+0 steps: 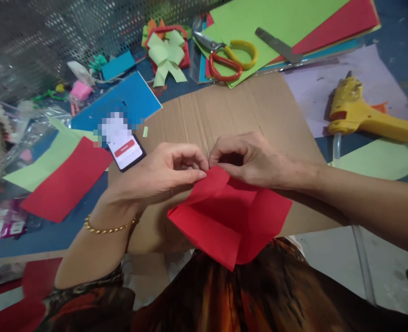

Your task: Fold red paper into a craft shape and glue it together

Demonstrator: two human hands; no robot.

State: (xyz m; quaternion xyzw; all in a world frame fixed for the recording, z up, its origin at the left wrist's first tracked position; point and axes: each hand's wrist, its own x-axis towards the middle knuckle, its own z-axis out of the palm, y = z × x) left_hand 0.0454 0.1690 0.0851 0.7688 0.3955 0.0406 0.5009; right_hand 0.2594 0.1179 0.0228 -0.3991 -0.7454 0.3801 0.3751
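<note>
A folded piece of red paper [218,212] hangs between my two hands over the near edge of a cardboard sheet [245,110]. My left hand [176,166] pinches its upper corner between thumb and fingers. Right beside it, my right hand [242,154] grips the same top edge, its fingertips almost meeting those of the left. The paper's lower part opens out in creased flaps toward my body. Parts of both hands' curled fingers are hidden behind thumbs and paper.
A phone [126,147] lies left of my hands, near a red paper strip [69,180]. Scissors [230,57] and a metal blade [278,44] rest on green paper [255,18] at the back. A yellow glue gun [363,113] sits on the right. Behind stands a paper bow [167,53].
</note>
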